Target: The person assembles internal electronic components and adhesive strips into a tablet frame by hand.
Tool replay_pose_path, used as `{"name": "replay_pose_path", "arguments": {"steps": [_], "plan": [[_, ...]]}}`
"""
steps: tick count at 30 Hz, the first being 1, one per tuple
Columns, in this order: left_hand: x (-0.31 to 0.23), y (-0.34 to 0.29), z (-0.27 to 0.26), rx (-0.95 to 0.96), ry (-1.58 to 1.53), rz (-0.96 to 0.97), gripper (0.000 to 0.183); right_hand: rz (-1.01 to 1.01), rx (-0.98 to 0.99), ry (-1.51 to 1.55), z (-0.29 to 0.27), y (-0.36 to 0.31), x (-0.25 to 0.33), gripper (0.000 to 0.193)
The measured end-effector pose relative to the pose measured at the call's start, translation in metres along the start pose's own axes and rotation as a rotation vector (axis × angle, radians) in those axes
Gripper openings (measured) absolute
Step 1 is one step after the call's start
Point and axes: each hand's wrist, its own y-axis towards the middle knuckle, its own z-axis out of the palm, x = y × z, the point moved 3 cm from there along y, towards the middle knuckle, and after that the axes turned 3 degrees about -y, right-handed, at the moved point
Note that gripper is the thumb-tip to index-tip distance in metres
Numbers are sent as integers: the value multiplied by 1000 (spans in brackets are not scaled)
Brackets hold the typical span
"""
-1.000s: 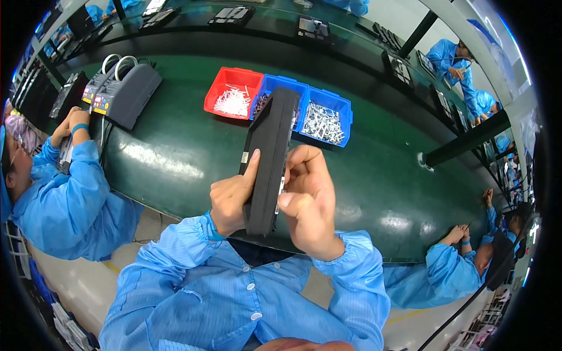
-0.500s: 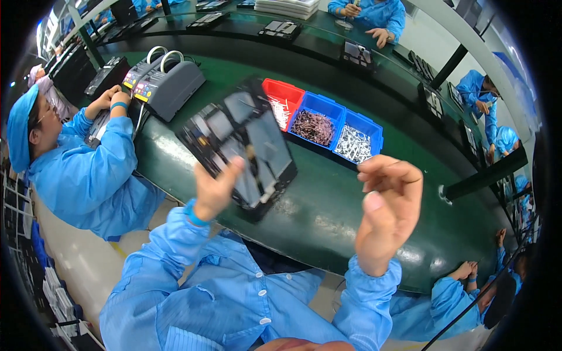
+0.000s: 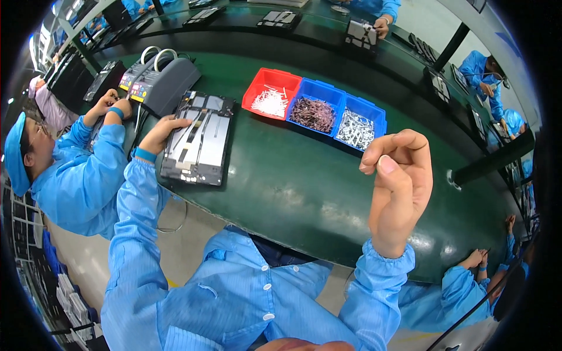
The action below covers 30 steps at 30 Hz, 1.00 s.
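An opened tablet (image 3: 202, 143) lies on the green bench at the left, its silver inner plates, ribbon cables and black frame facing up. My left hand (image 3: 164, 136) grips its left edge, thumb resting over the top face and fingers hidden underneath. My right hand (image 3: 401, 184) hovers above the bench at the right, fingers curled and thumb tip close to the index fingertip. Whatever may be between those tips is too small to make out. Closest to it is a blue bin of small white and silver pieces (image 3: 356, 128).
Beside that bin stand a blue bin of brownish pieces (image 3: 315, 113) and a red bin of white sticks (image 3: 270, 100). A grey machine (image 3: 165, 88) sits past the tablet, near a co-worker (image 3: 76, 175) on my left. A dark post (image 3: 492, 158) rises at right.
My left hand has carried the tablet left and set it down more upright on the bench, away from the bins. The right hand has shifted slightly right, still curled.
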Motion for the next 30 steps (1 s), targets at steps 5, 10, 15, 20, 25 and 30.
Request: {"name": "replay_pose_path", "arguments": {"steps": [5,10,15,20,25,30], "plan": [[13,13,-33,-330,722,319,72,1,-17,13,5,4,-1,24],[12,-86,76,-229,1045,803,63,26,-43,-35,-1,3,-8,25],[40,-120,102,-166,1329,721,59,45,-33,-36,4,4,-9,24],[40,-95,93,-235,1312,786,54,44,-25,-31,5,4,-10,24],[31,-70,88,-289,1279,796,50,41,-10,-13,7,3,-12,23],[24,-47,78,-307,1248,835,50,45,14,-2,7,2,-13,22]]}}
